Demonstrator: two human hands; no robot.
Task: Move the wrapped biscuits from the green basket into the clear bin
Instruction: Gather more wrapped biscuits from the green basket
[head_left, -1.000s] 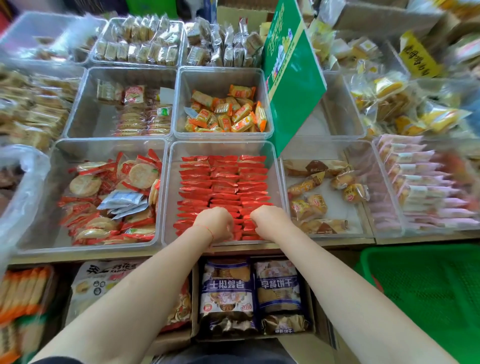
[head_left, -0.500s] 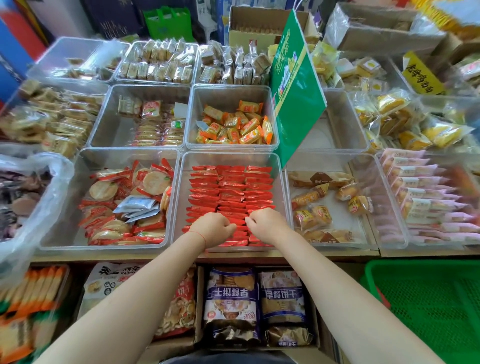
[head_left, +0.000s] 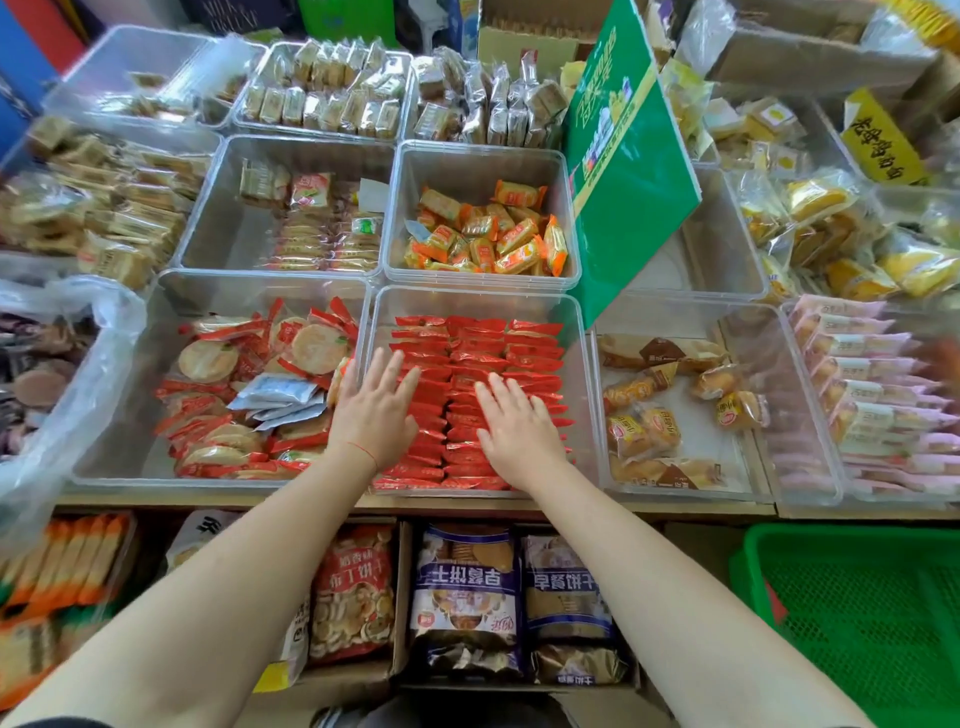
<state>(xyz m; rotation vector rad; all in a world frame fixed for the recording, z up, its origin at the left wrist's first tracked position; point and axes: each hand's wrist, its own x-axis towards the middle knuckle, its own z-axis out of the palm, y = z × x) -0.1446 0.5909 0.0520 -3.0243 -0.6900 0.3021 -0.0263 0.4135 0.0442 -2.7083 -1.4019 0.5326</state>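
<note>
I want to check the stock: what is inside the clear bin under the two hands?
The clear bin holds rows of red wrapped biscuits. The left hand and right hand lie flat on them, covering some packets; the bottom is hidden.

Green sign board (head_left: 623, 171) leaning among bins, orange-wrapped snacks (head_left: 485, 234), bagged biscuits (head_left: 467, 597) below.

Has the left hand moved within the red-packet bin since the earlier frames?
Yes. The left hand has opened flat and reached farther from the front rim of the clear bin, across the red wrapped biscuits.
</note>
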